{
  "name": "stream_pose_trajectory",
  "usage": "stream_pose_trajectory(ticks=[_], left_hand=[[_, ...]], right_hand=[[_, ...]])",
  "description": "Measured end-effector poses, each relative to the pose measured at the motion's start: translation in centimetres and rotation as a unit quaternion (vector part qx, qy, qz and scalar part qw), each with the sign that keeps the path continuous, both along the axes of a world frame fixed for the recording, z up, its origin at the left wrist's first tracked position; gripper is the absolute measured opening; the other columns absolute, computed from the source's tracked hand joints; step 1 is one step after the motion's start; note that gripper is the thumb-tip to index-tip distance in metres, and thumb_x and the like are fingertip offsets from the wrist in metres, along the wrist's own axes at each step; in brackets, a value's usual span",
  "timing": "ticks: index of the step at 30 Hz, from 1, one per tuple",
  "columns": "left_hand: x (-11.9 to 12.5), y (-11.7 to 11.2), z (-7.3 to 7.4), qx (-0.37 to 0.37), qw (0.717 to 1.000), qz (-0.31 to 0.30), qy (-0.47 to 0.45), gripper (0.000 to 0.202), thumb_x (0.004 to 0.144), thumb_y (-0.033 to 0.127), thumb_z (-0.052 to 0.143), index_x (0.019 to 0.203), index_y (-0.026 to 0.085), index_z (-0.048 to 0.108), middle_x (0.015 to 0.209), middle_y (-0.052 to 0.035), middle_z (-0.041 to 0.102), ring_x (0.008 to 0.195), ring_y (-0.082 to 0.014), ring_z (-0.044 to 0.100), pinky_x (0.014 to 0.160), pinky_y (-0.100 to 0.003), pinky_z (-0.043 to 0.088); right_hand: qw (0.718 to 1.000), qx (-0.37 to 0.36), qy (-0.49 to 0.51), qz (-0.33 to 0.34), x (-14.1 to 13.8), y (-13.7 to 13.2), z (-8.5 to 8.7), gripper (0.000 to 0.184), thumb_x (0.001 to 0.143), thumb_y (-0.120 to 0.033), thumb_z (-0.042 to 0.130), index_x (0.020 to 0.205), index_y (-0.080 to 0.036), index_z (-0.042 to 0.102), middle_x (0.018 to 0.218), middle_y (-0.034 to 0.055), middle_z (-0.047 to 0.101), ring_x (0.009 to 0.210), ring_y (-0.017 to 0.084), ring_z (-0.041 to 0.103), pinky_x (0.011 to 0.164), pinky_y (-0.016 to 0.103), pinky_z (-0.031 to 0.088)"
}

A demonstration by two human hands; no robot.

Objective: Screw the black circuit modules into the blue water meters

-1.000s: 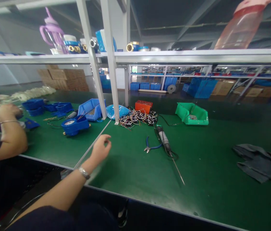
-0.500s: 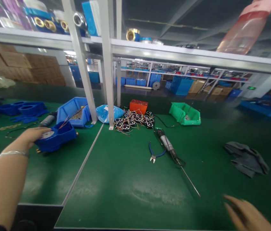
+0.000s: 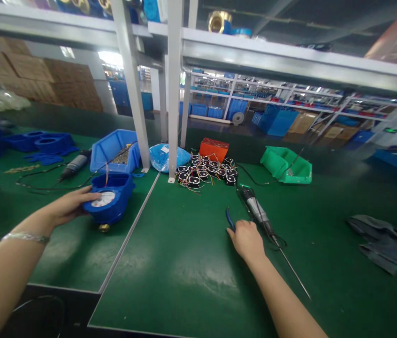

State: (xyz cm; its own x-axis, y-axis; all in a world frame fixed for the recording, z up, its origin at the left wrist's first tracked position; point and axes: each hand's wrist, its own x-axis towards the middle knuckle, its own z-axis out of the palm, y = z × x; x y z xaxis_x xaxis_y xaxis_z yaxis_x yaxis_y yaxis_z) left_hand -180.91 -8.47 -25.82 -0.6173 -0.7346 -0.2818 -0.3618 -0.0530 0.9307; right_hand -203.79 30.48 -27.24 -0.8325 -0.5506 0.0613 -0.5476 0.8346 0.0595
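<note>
My left hand (image 3: 72, 205) grips the side of a blue water meter (image 3: 116, 204), its thumb by the round white dial. A brass end points towards me, and thin wires rise from the meter's far, open part. On the green bench my right hand (image 3: 248, 238) is closed over a pair of cutting pliers. One blue handle of the pliers (image 3: 230, 218) sticks out beyond my fingers; the jaws are hidden beneath the hand. Just right of that hand lies a grey and black electric screwdriver (image 3: 257, 210) with a long thin shaft.
Several black modules with wires (image 3: 207, 170) are piled before an orange-red box (image 3: 214, 149). A green bin (image 3: 286, 164) stands right, a blue bin (image 3: 116, 150) left, beside metal posts (image 3: 174, 94). A grey cloth (image 3: 385, 241) lies far right. Another screwdriver (image 3: 75, 164) and blue housings (image 3: 50, 143) lie left.
My right hand has come in from the lower right and closed on the pliers. My left hand has turned the meter so its dial faces up and a brass end points towards me.
</note>
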Motion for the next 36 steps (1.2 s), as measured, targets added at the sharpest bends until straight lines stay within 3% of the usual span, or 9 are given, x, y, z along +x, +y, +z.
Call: stream_pose_trajectory(ticks=[3, 8, 10, 12, 14, 18, 24, 31, 36], left_hand=[[-1.0, 3.5, -0.7, 0.117, 0.991, -0.023, 0.054, 0.052, 0.068, 0.022, 0.063, 0.116, 0.021, 0.042, 0.099, -0.0015, 0.062, 0.077, -0.0148, 0.06, 0.064, -0.026, 0.051], [-3.5, 11.6, -1.4, 0.115, 0.985, -0.056, 0.113, 0.066, 0.061, 0.029, 0.069, 0.117, 0.018, 0.037, 0.104, -0.0089, 0.06, 0.086, -0.0218, 0.06, 0.072, -0.032, 0.052], [-4.7, 14.7, -1.7, 0.094, 0.982, -0.076, 0.143, 0.067, 0.06, 0.032, 0.069, 0.117, 0.017, 0.037, 0.106, -0.0109, 0.058, 0.09, -0.0244, 0.059, 0.076, -0.036, 0.051], [-5.8, 17.5, -2.0, 0.086, 0.979, -0.091, 0.164, 0.07, 0.059, 0.033, 0.068, 0.118, 0.015, 0.035, 0.109, -0.0129, 0.057, 0.094, -0.0269, 0.058, 0.079, -0.039, 0.049], [-6.6, 19.8, -2.5, 0.095, 0.975, -0.103, 0.174, 0.076, 0.058, 0.034, 0.066, 0.122, 0.014, 0.03, 0.11, -0.0141, 0.056, 0.095, -0.0276, 0.057, 0.079, -0.039, 0.049], [-7.2, 22.9, -3.8, 0.07, 0.974, -0.126, 0.176, 0.08, 0.06, 0.034, 0.065, 0.127, 0.015, 0.025, 0.104, -0.012, 0.058, 0.091, -0.0264, 0.057, 0.078, -0.037, 0.049], [-6.0, 23.7, -3.9, -0.039, 0.978, -0.165, 0.119, 0.071, 0.07, 0.041, 0.057, 0.129, 0.015, 0.026, 0.095, -0.0104, 0.059, 0.082, -0.0242, 0.058, 0.071, -0.036, 0.049], [-8.3, 19.9, 0.6, -0.301, 0.941, -0.156, 0.003, 0.065, 0.075, 0.056, 0.045, 0.121, 0.009, 0.043, 0.109, -0.0147, 0.046, 0.1, -0.0269, 0.048, 0.086, -0.044, 0.041], [-11.2, 19.6, 2.1, -0.293, 0.916, -0.268, 0.046, 0.04, 0.073, 0.042, 0.056, 0.102, 0.014, 0.06, 0.097, -0.0079, 0.056, 0.091, -0.0223, 0.053, 0.085, -0.038, 0.041]], right_hand=[[0.997, 0.009, -0.041, 0.06, 0.8, 1.4, 0.4, 0.02, 0.081, -0.024, 0.044, 0.079, -0.009, 0.057, 0.099, 0.0095, 0.051, 0.104, 0.02, 0.041, 0.094, 0.031, 0.034], [0.982, 0.04, -0.146, 0.109, 2.3, 3.9, 2.1, 0.007, 0.074, -0.021, 0.055, 0.076, -0.016, 0.059, 0.112, -0.0008, 0.048, 0.108, 0.012, 0.043, 0.096, 0.022, 0.036], [0.984, 0.044, -0.156, 0.07, 2.6, 4.3, 2.5, 0.029, 0.073, -0.029, 0.058, 0.1, -0.018, 0.057, 0.125, 0.001, 0.038, 0.115, 0.014, 0.038, 0.101, 0.026, 0.033], [0.987, 0.054, -0.151, 0.013, 2.8, 4.0, 2.5, 0.065, 0.07, -0.04, 0.06, 0.126, -0.015, 0.039, 0.135, 0.0068, 0.023, 0.124, 0.02, 0.027, 0.106, 0.032, 0.027], [0.986, 0.075, -0.151, -0.018, 2.9, 3.2, 2.1, 0.088, 0.065, -0.049, 0.061, 0.134, -0.01, 0.025, 0.137, 0.0119, 0.017, 0.126, 0.026, 0.019, 0.106, 0.036, 0.023], [0.988, 0.084, -0.13, -0.014, 3.0, 1.4, 1.0, 0.094, 0.061, -0.052, 0.063, 0.134, -0.008, 0.024, 0.134, 0.0159, 0.022, 0.123, 0.031, 0.023, 0.103, 0.039, 0.026], [0.995, 0.058, -0.078, 0.002, 2.9, 0.4, 0.8, 0.074, 0.071, -0.045, 0.056, 0.13, -0.007, 0.033, 0.123, 0.0186, 0.036, 0.113, 0.03, 0.035, 0.095, 0.039, 0.034], [0.993, -0.016, -0.114, 0.028, 1.7, -0.4, 1.4, 0.057, 0.069, -0.033, 0.059, 0.119, -0.009, 0.047, 0.103, 0.0155, 0.05, 0.098, 0.027, 0.047, 0.087, 0.038, 0.04], [0.987, -0.063, -0.137, 0.049, -0.9, -1.2, 3.9, 0.058, 0.072, -0.032, 0.055, 0.123, -0.007, 0.043, 0.11, 0.0143, 0.049, 0.1, 0.023, 0.049, 0.091, 0.036, 0.04]])
